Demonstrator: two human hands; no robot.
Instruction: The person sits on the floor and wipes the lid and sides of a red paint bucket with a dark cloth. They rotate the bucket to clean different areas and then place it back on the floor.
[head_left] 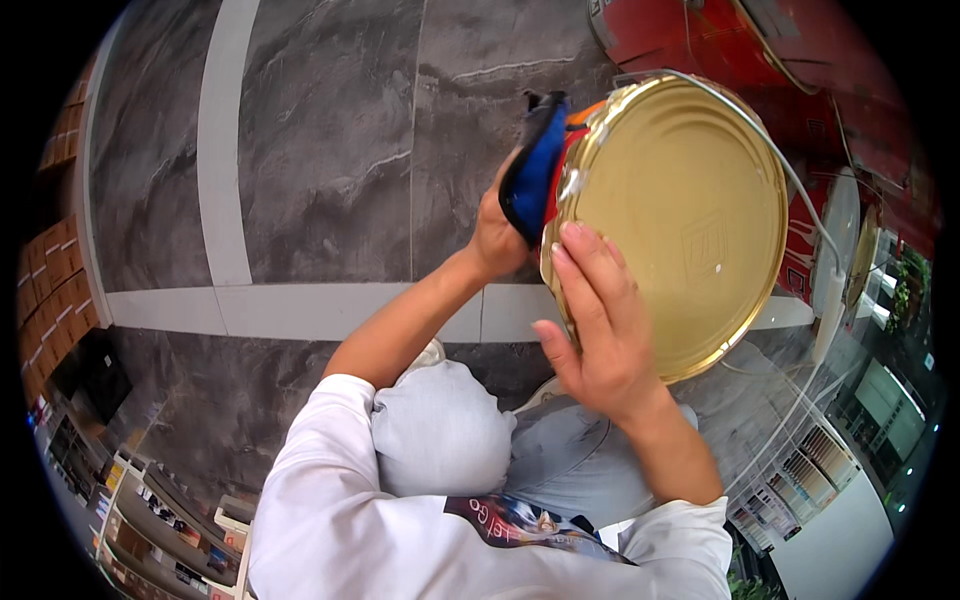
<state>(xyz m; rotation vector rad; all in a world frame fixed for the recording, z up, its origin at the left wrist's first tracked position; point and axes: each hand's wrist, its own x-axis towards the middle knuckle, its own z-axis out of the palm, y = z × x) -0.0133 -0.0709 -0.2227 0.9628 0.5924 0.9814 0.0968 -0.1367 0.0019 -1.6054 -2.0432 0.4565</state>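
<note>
A round bucket with a gold metal lid (700, 190) and a red side stands tilted before me, its crimped rim turned up toward me. My left hand (500, 230) grips a blue cloth item with black edging (535, 170) against the bucket's left side; part of that hand is hidden behind it. My right hand (600, 325) lies on the lower left of the lid, fingers stretched out near the rim and thumb spread apart. A thin white cord (820, 220) runs over the bucket's top and down along its right.
Red buckets (660, 25) stand at top right. Stacked cardboard boxes (50, 280) line the far left, with shelving (160, 530) at lower left. A rack of sample cards (790, 475) is at lower right. Grey tiled floor (320, 140) surrounds my bent legs (440, 420).
</note>
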